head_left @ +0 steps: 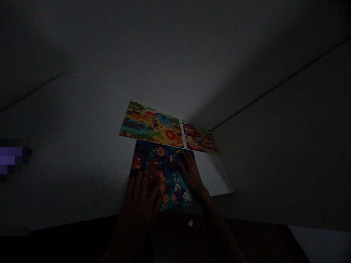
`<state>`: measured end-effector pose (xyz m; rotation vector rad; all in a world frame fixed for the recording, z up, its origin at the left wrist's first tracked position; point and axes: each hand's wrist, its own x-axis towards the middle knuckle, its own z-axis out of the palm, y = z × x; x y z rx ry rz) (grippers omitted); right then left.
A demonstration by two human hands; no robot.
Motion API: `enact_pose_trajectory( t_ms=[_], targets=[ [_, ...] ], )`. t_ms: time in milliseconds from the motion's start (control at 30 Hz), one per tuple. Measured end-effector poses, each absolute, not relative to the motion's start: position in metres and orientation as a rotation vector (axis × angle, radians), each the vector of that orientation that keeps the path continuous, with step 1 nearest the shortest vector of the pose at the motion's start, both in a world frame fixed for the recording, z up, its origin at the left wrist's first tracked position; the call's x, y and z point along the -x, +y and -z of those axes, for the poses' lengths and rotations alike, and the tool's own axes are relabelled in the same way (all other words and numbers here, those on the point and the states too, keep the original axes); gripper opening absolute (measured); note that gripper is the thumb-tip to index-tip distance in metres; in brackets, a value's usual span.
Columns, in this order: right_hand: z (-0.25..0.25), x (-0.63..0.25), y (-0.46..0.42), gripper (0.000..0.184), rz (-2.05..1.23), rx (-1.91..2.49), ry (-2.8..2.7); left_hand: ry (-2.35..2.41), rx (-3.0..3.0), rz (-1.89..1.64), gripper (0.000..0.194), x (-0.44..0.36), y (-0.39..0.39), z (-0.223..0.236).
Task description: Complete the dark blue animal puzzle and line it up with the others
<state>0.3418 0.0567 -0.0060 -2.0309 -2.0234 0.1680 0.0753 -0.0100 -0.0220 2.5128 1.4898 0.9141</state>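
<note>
Under both hands is a dark blue picture sheet printed with a bear, a fox and white rabbits; whether it is a poster or a puzzle board I cannot tell. My left hand lies spread on its lower left part, fingers pointing up. Resting on the upper right part, near the edge, is my right hand, its fingers stretched out. Just above the sheet is a yellow and green picture with a lion and an elephant. To its right is a farm picture with a red barn.
The light is very dim. A pale surface shows beside the blue sheet, with pale walls around it. Below is a dark brown surface bearing a small whitish scrap. A blurred purple patch is at far left.
</note>
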Motion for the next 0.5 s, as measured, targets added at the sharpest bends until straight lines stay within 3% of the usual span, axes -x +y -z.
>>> enact_pose_trajectory(
  t_ms=[200,500],
  targets=[
    [0.006,-0.363,0.052,0.074,-0.145,2.139,-1.931,1.471,-2.47,-0.92,0.049,-0.1,-0.011,0.023],
    [0.005,-0.418,0.051,0.073,-0.175,2.127,-1.912,1.511,-2.365,-0.82,0.049,-0.152,-0.018,0.013]
  ],
)
